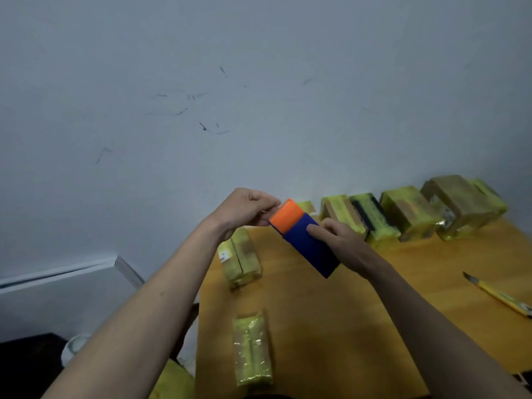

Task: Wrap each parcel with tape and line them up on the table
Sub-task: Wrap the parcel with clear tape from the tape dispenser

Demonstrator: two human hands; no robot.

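Note:
I hold a blue and orange box (305,240) in the air above the wooden table (359,312). My right hand (334,240) grips its blue body from the right side. My left hand (247,210) pinches at the orange end, fingers curled, with a thin strip showing between the fingertips. Several parcels wrapped in yellow-green tape (408,214) stand in a row along the wall at the back right. Two more wrapped parcels lie on the left part of the table, one nearer the wall (241,260) and one close to me (252,349).
A yellow utility knife (498,295) lies at the table's right edge, blade out. The table's left edge runs near my left forearm. A yellow thing (172,381) and a white object (74,347) sit below the table on the left. A grey wall is behind.

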